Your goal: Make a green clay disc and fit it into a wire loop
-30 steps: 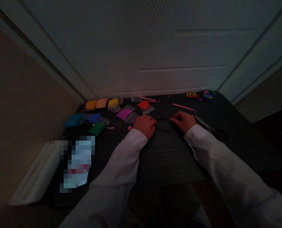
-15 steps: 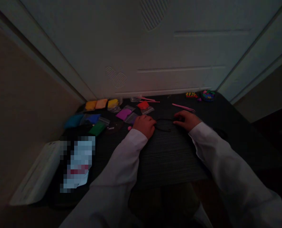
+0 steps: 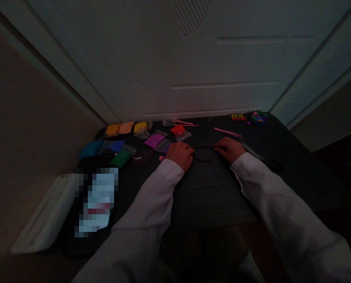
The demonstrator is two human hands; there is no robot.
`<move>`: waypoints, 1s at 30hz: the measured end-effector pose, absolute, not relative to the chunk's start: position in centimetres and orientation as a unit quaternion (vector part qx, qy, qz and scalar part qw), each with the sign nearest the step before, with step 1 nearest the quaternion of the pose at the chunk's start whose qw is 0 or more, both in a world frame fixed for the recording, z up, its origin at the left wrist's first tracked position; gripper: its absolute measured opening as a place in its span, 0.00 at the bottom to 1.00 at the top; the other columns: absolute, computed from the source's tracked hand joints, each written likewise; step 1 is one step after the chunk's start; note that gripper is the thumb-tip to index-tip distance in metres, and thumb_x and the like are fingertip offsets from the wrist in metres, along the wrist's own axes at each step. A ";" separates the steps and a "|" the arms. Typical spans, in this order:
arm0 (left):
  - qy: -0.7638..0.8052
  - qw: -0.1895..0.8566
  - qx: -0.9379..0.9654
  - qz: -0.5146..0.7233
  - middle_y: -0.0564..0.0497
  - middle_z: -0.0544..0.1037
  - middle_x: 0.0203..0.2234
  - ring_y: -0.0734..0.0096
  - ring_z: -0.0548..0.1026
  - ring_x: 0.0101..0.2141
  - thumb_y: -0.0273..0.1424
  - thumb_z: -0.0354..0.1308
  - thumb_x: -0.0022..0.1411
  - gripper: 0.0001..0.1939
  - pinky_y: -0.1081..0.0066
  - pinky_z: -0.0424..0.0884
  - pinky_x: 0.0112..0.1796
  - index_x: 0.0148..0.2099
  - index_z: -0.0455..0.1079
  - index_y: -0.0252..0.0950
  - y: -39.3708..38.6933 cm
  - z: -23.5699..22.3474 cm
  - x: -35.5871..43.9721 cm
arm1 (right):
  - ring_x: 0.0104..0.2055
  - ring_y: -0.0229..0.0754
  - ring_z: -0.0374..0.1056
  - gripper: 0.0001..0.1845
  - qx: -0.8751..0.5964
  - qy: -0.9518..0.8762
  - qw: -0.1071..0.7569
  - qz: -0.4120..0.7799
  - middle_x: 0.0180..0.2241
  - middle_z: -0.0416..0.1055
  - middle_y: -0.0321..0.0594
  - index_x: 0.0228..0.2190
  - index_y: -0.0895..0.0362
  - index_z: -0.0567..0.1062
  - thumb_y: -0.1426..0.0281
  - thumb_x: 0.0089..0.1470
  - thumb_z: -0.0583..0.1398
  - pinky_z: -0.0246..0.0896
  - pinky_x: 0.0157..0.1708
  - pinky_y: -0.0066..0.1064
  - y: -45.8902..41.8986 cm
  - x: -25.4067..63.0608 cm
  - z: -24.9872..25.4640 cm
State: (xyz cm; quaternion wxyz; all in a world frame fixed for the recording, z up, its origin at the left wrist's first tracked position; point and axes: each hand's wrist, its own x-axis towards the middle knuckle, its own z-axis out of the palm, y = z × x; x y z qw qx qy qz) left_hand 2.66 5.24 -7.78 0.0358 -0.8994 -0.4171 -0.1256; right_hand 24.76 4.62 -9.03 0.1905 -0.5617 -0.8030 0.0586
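A thin, dark strand [image 3: 204, 147] lies bent in a loop on the dark table, one end free near its middle. My left hand [image 3: 180, 155] rests on the strand's left part, fingers curled down and closed on it. At the other side my right hand [image 3: 229, 150] pinches the strand's right end between thumb and fingers. Whether the strand is cord or clay I cannot tell. Beside my left hand sits a small pink ball [image 3: 161, 158]. Scissors [image 3: 261, 157] lie right behind my right wrist, partly hidden by the sleeve. Pink tweezers [image 3: 228, 133] lie beyond my right hand.
Bags of coloured clay, among them purple [image 3: 154, 140], red [image 3: 178, 130], green [image 3: 121, 157] and orange [image 3: 113, 129], spread over the table's left and back. Small coloured clay pieces [image 3: 258, 118] stand at the back right. A pale blurred packet [image 3: 100, 200] lies front left. A white door stands behind.
My right hand has shifted slightly left along the strand, and its fingers are closer together. More of the scissors shows behind the right wrist. My left hand has stayed put.
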 end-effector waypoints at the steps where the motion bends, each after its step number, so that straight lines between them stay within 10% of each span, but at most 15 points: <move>1: -0.417 0.036 -0.899 -0.126 0.51 0.72 0.34 0.64 0.64 0.39 0.29 0.46 0.51 0.13 0.62 0.59 0.39 0.38 0.67 0.39 5.3 -7.8 2.7 | 0.37 0.39 0.63 0.12 -0.562 -0.802 0.193 0.058 0.33 0.67 0.41 0.33 0.56 0.73 0.68 0.48 0.53 0.59 0.39 0.31 4.6 24.7 -9.1; 30: -0.421 0.025 -0.898 -0.125 0.51 0.72 0.35 0.65 0.65 0.39 0.30 0.45 0.53 0.13 0.62 0.60 0.38 0.38 0.67 0.39 5.0 -7.5 2.7 | 0.36 0.39 0.64 0.11 -0.583 -0.782 0.216 0.032 0.32 0.68 0.39 0.32 0.55 0.73 0.65 0.49 0.52 0.58 0.36 0.30 4.6 24.2 -9.5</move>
